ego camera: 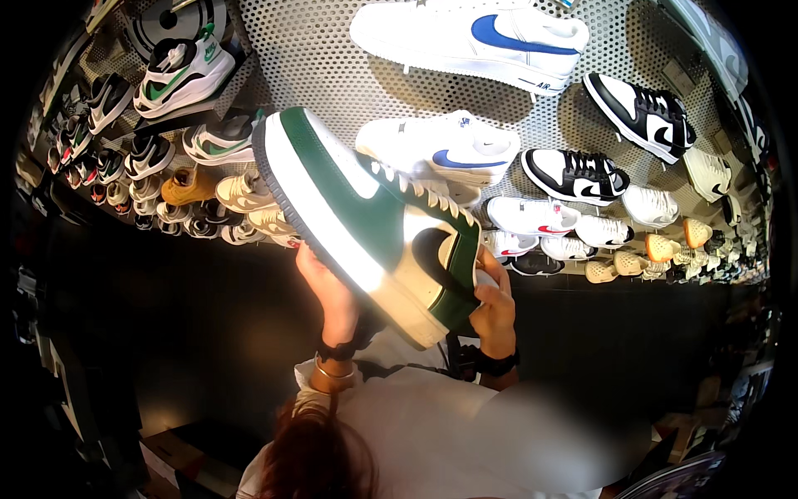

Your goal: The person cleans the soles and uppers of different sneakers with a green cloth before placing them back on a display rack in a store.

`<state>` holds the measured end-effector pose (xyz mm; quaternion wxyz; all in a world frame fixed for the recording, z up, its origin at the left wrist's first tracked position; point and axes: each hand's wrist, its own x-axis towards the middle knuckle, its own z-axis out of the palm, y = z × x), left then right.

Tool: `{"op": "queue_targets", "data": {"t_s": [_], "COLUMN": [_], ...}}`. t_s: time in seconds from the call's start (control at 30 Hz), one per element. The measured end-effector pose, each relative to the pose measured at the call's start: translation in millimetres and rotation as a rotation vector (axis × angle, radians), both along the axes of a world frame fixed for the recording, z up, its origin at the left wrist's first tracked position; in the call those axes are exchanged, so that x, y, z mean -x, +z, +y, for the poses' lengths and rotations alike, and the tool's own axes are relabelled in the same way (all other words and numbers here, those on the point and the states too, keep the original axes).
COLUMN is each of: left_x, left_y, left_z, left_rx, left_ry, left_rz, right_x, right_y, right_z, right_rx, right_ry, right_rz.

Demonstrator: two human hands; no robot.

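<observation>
A green, white and cream Nike sneaker (pixel 374 218) with a dark swoosh is held up in both hands, its toe tilted to the upper left. My left hand (pixel 327 284) supports the sole from below, and most of its fingers are hidden behind the shoe. At the heel collar, my right hand (pixel 495 309) grips with bent fingers. Something pale shows between those fingers, too little of it to name. Cream laces (pixel 430 193) run along the shoe's upper side.
Behind the sneaker rises a perforated metal display wall (pixel 299 50). It carries a white sneaker with a blue swoosh (pixel 461 47), black-and-white sneakers (pixel 576 176) and a tan shoe (pixel 189 186), among several others. Cardboard boxes (pixel 171 452) lie low at the left.
</observation>
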<state>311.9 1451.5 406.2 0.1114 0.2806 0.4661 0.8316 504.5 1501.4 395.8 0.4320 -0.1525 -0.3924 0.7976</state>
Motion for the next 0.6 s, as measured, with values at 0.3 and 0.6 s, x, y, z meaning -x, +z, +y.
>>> {"op": "queue_targets", "data": {"t_s": [0.3,0.6], "left_x": [7,4], "left_y": [-18,11], "left_z": [-8,-12], "left_rx": [0.263,0.488], "left_ry": [-0.233,-0.462], "left_rz": [0.066,0.102], "right_x": [14,-3], "right_y": [30,-47], "right_z": [-14,-6], "right_rx": [-0.254,0.400], "right_ry": [-0.013,0.006], "right_rz": [-0.284,0.163]}}
